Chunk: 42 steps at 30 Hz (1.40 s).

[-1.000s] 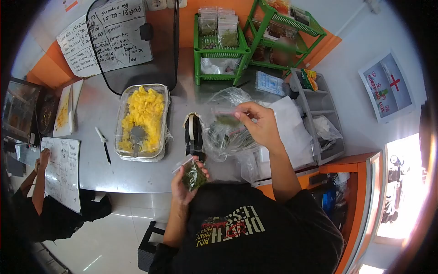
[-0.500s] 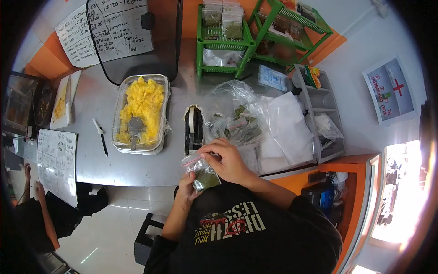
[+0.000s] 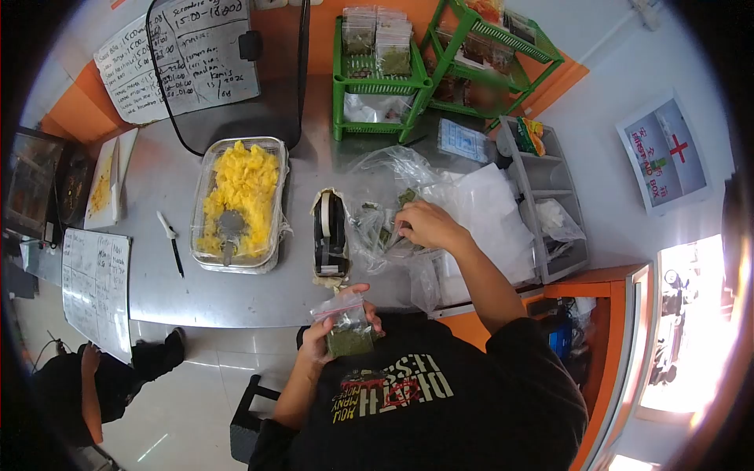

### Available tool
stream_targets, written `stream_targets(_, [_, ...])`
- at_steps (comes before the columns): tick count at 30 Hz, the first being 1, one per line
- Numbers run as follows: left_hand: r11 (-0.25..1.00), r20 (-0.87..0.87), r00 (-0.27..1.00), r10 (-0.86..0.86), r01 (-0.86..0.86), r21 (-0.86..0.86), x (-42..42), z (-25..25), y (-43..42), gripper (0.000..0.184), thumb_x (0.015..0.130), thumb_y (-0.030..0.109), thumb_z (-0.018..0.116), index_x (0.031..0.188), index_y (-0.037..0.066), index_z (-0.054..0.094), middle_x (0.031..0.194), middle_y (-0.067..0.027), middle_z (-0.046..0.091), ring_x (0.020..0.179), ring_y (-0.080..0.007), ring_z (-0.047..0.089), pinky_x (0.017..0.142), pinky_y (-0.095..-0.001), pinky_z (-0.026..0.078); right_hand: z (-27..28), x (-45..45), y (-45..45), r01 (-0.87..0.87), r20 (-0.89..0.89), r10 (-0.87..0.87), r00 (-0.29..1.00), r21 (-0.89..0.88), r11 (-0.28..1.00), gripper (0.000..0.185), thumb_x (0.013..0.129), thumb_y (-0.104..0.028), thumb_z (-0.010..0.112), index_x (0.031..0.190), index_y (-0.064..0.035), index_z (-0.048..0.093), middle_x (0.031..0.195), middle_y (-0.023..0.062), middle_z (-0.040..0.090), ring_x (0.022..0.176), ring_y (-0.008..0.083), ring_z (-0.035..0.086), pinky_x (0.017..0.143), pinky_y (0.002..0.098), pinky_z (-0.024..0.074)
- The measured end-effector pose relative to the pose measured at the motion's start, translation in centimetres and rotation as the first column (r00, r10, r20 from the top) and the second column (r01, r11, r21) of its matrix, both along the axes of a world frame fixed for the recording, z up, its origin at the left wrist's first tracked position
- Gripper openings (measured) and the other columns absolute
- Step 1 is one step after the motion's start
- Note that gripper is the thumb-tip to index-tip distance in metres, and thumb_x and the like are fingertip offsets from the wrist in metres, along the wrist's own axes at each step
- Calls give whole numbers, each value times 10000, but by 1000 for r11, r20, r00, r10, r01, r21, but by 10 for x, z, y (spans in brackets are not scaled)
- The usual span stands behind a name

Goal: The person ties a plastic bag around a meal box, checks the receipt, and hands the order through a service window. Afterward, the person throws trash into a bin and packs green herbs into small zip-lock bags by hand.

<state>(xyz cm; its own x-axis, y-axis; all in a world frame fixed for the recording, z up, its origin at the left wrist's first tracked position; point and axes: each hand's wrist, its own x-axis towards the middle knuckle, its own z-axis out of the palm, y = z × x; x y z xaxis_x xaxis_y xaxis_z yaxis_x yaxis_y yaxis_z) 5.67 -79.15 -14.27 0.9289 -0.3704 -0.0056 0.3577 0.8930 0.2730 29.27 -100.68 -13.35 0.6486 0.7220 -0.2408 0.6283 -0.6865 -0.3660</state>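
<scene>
My left hand is closed around small zip bags of green leaves, low in front of my shirt at the table's near edge. Over the large clear plastic bag, my right hand has its fingers bent down at the small green packets inside; whether it grips one is too small to tell. A black tape dispenser stands on the metal table left of that bag. Farther left sits a clear container of yellow food with a scoop in it.
White sheets lie beside a grey divided tray on the right. Green racks stand at the back, one holding packets. A pen and a whiteboard are on the left. A co-worker's arm shows lower left.
My right hand has left the small bags in my left hand and moved up and right to the large plastic bag. The co-worker has shifted downward beside the whiteboard.
</scene>
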Motion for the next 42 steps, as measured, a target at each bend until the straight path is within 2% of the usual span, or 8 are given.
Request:
stream_targets(7, [997, -11, 998, 65, -66, -42, -9, 13, 2, 930, 767, 398, 776, 1462, -2, 307, 1147, -212, 560, 1052, -405, 616, 1001, -599, 453, 35, -3, -8, 396, -300, -287, 910, 422, 815, 117, 881, -122, 685, 945, -29, 714, 915, 103, 708, 821, 206, 671, 758, 336, 505])
stream_targets(17, [969, -42, 979, 197, -188, 159, 5, -1, 6, 915, 819, 597, 708, 1446, 35, 350, 1129, -174, 608, 976, -318, 661, 940, -464, 521, 118, -67, 12, 515, -524, -93, 847, 764, 388, 124, 926, -34, 677, 1041, 11, 674, 935, 50, 707, 874, 113, 656, 788, 249, 512])
stream_targets(21, [936, -166, 936, 310, -269, 228, 13, 5, -3, 993, 811, 756, 583, 1462, 44, 349, 1273, -155, 583, 1161, -280, 601, 1022, -436, 484, 103, -128, 58, 397, -527, -37, 849, 590, 703, 187, 884, -76, 722, 1058, -22, 679, 931, 86, 709, 841, 149, 677, 753, 282, 526])
stream_targets(24, [966, -183, 960, 213, -179, 185, -11, -20, -2, 1060, 762, 734, 670, 1486, 48, 309, 1277, -170, 580, 1177, -294, 589, 1027, -444, 474, 79, -135, 74, -54, 94, -14, 996, 677, 734, 175, 834, -80, 739, 1001, -47, 696, 959, 108, 689, 779, 205, 665, 682, 322, 536])
stream_targets(28, [992, -4, 1000, 28, -27, 126, -10, -4, 3, 1140, 684, 477, 886, 1509, 45, 229, 1155, -201, 602, 1104, -323, 603, 975, -436, 483, 50, -65, 49, 283, 9, -335, 942, 513, 810, 223, 803, -90, 727, 1017, -41, 689, 999, 112, 689, 964, 279, 637, 810, 385, 514])
stream_targets(33, [995, 98, 995, 4, -14, 99, -12, -11, 7, 1075, 689, 368, 891, 1493, 44, 256, 1119, -197, 605, 1073, -326, 603, 970, -448, 471, -14, 5, 11, 100, 279, -109, 954, 46, 994, 202, 804, -116, 720, 981, -27, 680, 983, 103, 687, 1019, 322, 615, 901, 440, 474])
stream_targets(36, [996, 111, 993, 26, -35, 79, -11, -14, 7, 1047, 697, 347, 885, 1486, 43, 269, 1096, -189, 607, 1067, -327, 603, 968, -457, 468, 12, 14, 20, 26, -20, -29, 999, -135, 991, 192, 812, -135, 714, 963, -22, 674, 1013, 107, 689, 1031, 332, 611, 926, 447, 462])
stream_targets(42, [995, 46, 995, 84, -86, 57, -13, -22, 9, 1025, 706, 382, 879, 1476, 40, 294, 1075, -175, 605, 1032, -327, 617, 938, -462, 488, 53, 11, 2, 186, -226, -92, 970, 440, 878, 94, 894, -91, 663, 932, -20, 616, 958, 137, 710, 974, 258, 691, 893, 393, 515])
